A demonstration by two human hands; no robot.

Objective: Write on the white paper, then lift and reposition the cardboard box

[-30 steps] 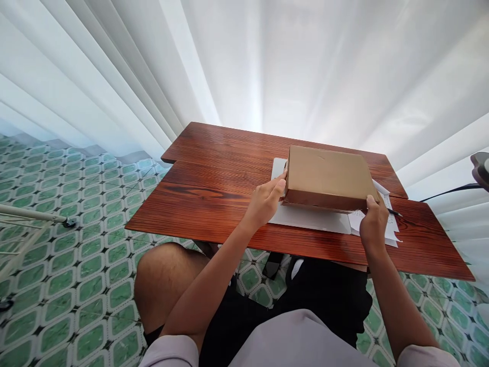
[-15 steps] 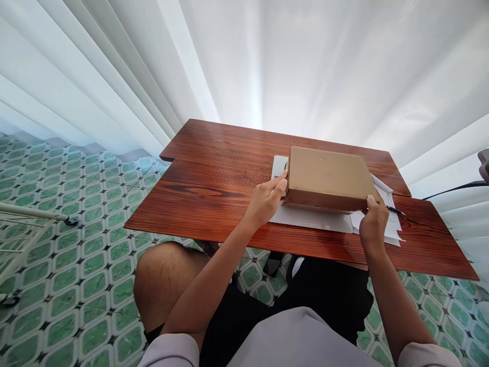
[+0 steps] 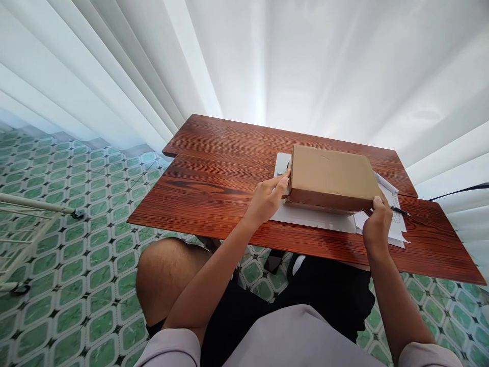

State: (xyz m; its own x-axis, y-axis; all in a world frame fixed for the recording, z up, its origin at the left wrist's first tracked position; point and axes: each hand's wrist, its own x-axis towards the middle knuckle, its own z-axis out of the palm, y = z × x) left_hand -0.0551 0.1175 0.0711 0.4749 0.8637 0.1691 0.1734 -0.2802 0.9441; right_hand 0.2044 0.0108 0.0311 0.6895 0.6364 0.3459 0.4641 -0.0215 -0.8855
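Note:
A brown cardboard box [image 3: 331, 176] is held between my two hands above the right part of the wooden table. My left hand [image 3: 266, 200] grips its left end, thumb on the near side and fingertips partly hidden by the box. At the near right corner, my right hand [image 3: 377, 227] clasps the box with the thumb up on its edge; the other fingers are hidden behind and under it. Below the box lies a flat white object [image 3: 317, 218], mostly covered. Sheets of paper [image 3: 397, 239] stick out to the right, with a black pen [image 3: 400, 210] on them.
The table [image 3: 206, 188] is dark reddish wood with a stepped left edge. White curtains [image 3: 237, 61] hang behind it. A pale metal rack on wheels [image 3: 34, 209] stands on the green tiled floor at left. A dark object [image 3: 274, 261] shows below the table between my legs.
The view has shifted slightly, so the table and box sit a little further right in the picture. Both hands keep hold of the box, which has hardly moved over the table.

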